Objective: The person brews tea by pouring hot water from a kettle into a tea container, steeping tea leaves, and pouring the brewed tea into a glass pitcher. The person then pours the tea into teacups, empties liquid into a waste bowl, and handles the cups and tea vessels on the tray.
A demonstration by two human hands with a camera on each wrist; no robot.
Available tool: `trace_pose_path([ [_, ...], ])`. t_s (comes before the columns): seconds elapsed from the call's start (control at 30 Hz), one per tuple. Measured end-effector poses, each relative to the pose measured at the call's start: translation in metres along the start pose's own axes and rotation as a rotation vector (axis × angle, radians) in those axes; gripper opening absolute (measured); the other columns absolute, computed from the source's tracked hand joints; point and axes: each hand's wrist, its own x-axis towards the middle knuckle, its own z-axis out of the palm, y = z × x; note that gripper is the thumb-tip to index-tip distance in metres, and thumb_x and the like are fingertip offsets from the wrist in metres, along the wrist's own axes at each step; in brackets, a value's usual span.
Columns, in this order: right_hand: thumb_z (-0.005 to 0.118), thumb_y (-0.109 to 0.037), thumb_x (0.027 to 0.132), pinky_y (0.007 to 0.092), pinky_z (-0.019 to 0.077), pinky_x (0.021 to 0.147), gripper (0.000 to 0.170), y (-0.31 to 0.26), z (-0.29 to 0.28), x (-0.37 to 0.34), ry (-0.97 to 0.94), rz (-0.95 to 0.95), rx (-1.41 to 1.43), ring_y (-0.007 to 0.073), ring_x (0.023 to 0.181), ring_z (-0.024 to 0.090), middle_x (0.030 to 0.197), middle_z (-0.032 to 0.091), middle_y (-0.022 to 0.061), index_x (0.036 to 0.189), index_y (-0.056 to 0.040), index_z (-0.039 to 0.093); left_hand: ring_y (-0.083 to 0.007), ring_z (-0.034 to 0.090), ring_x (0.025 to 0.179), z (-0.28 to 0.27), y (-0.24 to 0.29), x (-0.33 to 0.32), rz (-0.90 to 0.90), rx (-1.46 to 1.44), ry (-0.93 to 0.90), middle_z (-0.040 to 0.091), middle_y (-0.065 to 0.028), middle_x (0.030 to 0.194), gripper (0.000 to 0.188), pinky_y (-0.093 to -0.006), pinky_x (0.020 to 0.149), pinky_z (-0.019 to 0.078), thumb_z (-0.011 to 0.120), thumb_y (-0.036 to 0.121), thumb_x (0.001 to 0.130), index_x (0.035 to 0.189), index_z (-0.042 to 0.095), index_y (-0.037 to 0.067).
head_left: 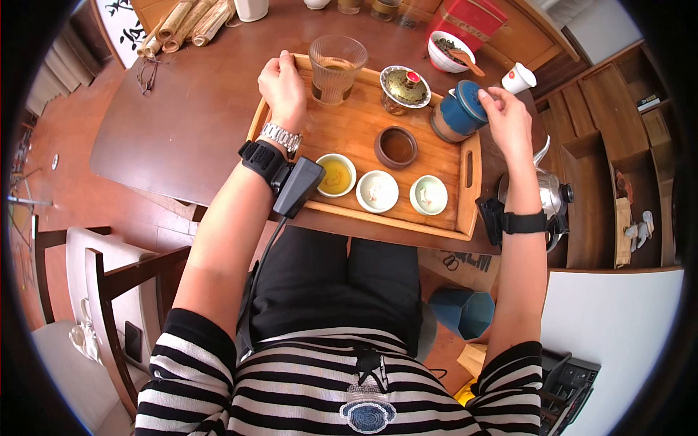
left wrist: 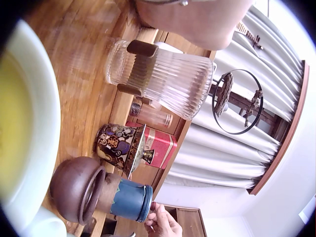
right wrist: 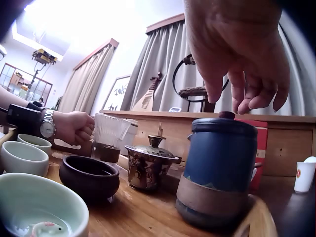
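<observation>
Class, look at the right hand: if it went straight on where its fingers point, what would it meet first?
Most likely the brown knob atop the blue pot, just below the right hand; whether they touch is hard to judge.

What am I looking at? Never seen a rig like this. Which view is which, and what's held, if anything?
No robot: a person works bare-handed at a table. The head view looks down from a head-worn camera. The left wrist camera took the picture that appears turned sideways; the right wrist camera took the low, near-level one.

On the tray stand a glass, a lidded bowl, a blue pot, a brown cup and three pale cups; the leftmost pale one contains yellow liquid.

The left hand is at the tray's left edge. The right hand has its fingers at the pot's knob. Whether either has a firm grip isn't clear; nothing appears lifted.
</observation>
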Motion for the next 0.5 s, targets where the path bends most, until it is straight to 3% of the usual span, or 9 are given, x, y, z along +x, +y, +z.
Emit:
trace_pose_path([
  [0.13,0.061,-0.032,0.079,0.0393,0.0475,0.07,0.032,-0.004,0.006,0.003,-0.094,0.085,-0.017,0.0305,0.077,0.062,0.076,0.062,0.0137,0.095,-0.0041,0.064,-0.0059,0.031,0.052,-0.001,0.003,-0.001,-0.015,0.021,-0.004,0.038,0.0041,0.055,0.036,-0.0261,0.045,0.0282,0.051,0.021,0.088,0.058,0.044,0.003],
  [0.3,0.06,-0.03,0.081,0.0395,0.0475,0.069,0.029,0.003,0.015,0.005,-0.05,0.058,-0.03,0.0295,0.075,0.062,0.077,0.063,0.0115,0.092,-0.004,0.063,-0.0061,0.031,0.053,-0.001,-0.001,0.001,0.026,0.029,-0.012,0.037,0.0042,0.055,0.036,-0.0262,0.046,0.0282,0.051,0.021,0.089,0.058,0.044,0.003],
  [0.4,0.06,-0.028,0.082,0.0365,0.0477,0.068,0.026,0.004,0.014,0.003,0.033,0.031,-0.009,0.0259,0.072,0.062,0.075,0.063,0.0106,0.094,-0.0042,0.063,-0.0063,0.031,0.053,-0.001,0.003,-0.001,-0.003,0.007,-0.015,0.038,0.0041,0.055,0.036,-0.0264,0.047,0.0286,0.051,0.021,0.089,0.058,0.044,0.003],
  [0.5,0.061,-0.025,0.083,0.0266,0.0457,0.065,0.027,-0.008,0.001,-0.005,0.113,0.048,0.308,0.0122,0.065,0.056,0.07,0.061,0.007,0.093,-0.0009,0.062,-0.0064,0.031,0.054,-0.002,0.004,-0.003,-0.009,-0.003,-0.017,0.038,0.0037,0.056,0.035,-0.0265,0.047,0.0291,0.051,0.022,0.089,0.059,0.044,0.004],
])
